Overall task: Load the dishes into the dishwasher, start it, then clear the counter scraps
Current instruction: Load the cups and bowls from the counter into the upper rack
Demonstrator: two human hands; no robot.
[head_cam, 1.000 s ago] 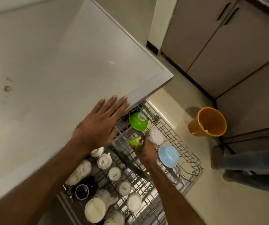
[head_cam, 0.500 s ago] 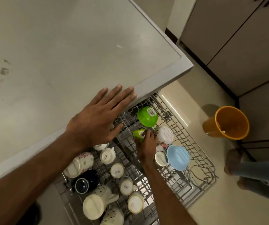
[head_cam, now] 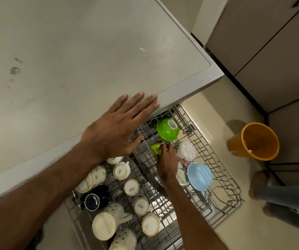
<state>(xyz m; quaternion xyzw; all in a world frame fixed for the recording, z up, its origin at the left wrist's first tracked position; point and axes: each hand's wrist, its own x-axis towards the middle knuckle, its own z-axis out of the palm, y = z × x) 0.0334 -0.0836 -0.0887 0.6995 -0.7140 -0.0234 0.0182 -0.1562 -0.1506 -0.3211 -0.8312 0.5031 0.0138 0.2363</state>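
Note:
The wire dishwasher rack (head_cam: 222, 179) is pulled out below the counter. It holds upturned white cups (head_cam: 131, 187), a dark blue mug (head_cam: 96, 197), a white jug (head_cam: 107, 221), a green bowl (head_cam: 167, 129), a white floral bowl (head_cam: 186, 152) and a light blue bowl (head_cam: 200, 176). My right hand (head_cam: 166, 160) reaches into the rack and grips a small green cup (head_cam: 155, 148) beside the floral bowl. My left hand (head_cam: 116, 127) lies flat, fingers straight, on the grey counter (head_cam: 73, 51) at its front edge.
An orange bucket (head_cam: 253, 141) stands on the tiled floor to the right of the rack. Another person's feet and jeans (head_cam: 280, 197) are at the right edge. Cabinet doors (head_cam: 264, 44) line the far side. Small stains (head_cam: 15, 70) mark the counter.
The view has shifted so counter and rack sit lower and nearer. My right hand stays in the rack on the green cup. My left hand stays flat on the counter edge.

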